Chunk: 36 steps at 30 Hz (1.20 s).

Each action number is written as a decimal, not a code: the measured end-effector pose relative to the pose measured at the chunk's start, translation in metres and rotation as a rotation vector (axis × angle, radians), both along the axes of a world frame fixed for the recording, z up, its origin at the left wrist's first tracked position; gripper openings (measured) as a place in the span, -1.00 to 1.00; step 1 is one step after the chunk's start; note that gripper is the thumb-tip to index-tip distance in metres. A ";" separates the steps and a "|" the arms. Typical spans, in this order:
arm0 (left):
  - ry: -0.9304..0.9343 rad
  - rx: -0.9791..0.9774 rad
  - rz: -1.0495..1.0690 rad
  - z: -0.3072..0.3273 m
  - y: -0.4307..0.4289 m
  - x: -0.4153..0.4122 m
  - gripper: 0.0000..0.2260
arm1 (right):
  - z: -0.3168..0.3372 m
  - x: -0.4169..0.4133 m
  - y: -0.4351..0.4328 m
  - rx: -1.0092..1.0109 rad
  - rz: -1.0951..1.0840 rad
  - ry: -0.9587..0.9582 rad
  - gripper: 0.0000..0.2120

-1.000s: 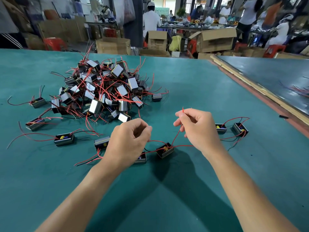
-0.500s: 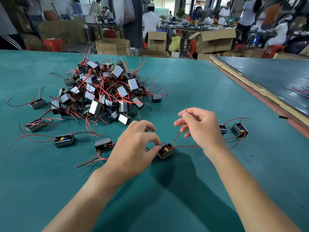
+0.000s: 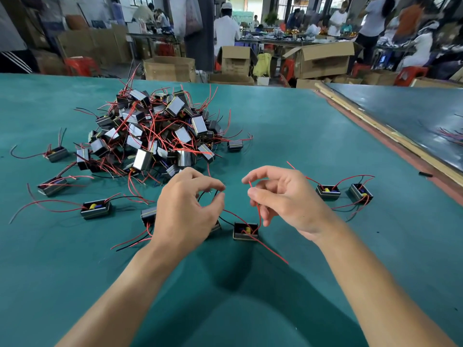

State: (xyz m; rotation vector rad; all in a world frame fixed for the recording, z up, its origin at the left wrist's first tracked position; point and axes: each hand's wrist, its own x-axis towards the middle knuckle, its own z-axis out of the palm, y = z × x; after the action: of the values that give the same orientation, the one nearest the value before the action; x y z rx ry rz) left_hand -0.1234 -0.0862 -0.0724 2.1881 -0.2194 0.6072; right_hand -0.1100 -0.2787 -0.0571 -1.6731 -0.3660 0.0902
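**Left hand** point(image 3: 188, 209) — back toward the camera, wrist low over the green cloth-covered worktop point(image 3: 313, 136), all fingers curled. The thumb and forefinger close on the end of a thin black lead point(image 3: 226, 221).

**Right hand** point(image 3: 285, 199) — palm turned toward the left hand. The thumb and forefinger pinch a thin red lead point(image 3: 259, 219) just below its free tip, and the other three fingers hang loosely bent beneath. Both forearms enter from the lower edge and converge. The two pinches stand near each other but apart, raised above the worktop.

**Work piece.** The small black rectangular component box with a yellow part inside point(image 3: 245, 231) sits flat on the worktop, below and between the hands, and neither hand touches it. The black lead and the red lead rise from it to the left and right pinches. A second red lead point(image 3: 273, 251) trails from it across the cloth toward the lower right.

**Surroundings.** A heap of like metal-sided boxes tangled in red and black wires point(image 3: 155, 136) lies beyond the left hand. Two separate boxes point(image 3: 328, 192) stand to the right of the right hand, and several single boxes point(image 3: 95, 209) lie to the left.

**Change from half a second before.** The left thumb then lay against the component box at worktop level; that hand is now lifted clear, with the black lead in its pinch. The right hand's lower fingers, then tightly curled, have loosened. The second red lead, which ran rightward under the right hand, now points to the lower right. The component box has kept its place.
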 end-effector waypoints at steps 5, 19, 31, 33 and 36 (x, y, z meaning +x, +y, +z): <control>-0.007 -0.056 -0.033 0.001 0.000 -0.002 -0.87 | -0.005 -0.002 0.009 -0.044 -0.011 -0.048 -0.87; 0.095 -0.111 -0.214 0.000 0.000 -0.007 -0.88 | -0.013 -0.005 0.019 -0.252 -0.154 -0.326 -0.93; 0.089 -0.088 -0.242 -0.001 0.000 -0.006 -0.81 | -0.017 0.000 0.017 -0.384 -0.129 -0.191 -0.84; 0.084 -0.074 -0.247 -0.001 0.000 -0.006 -0.81 | -0.017 -0.001 0.018 -0.347 -0.116 -0.161 -0.84; 0.080 -0.072 -0.245 -0.001 -0.001 -0.006 -0.80 | -0.016 -0.003 0.020 -0.313 -0.124 -0.118 -0.87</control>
State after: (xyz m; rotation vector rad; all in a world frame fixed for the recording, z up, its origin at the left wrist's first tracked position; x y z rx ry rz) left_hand -0.1298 -0.0873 -0.0733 2.0707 -0.4098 0.3844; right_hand -0.1126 -0.2590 -0.0726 -2.0129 -0.3479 -0.0463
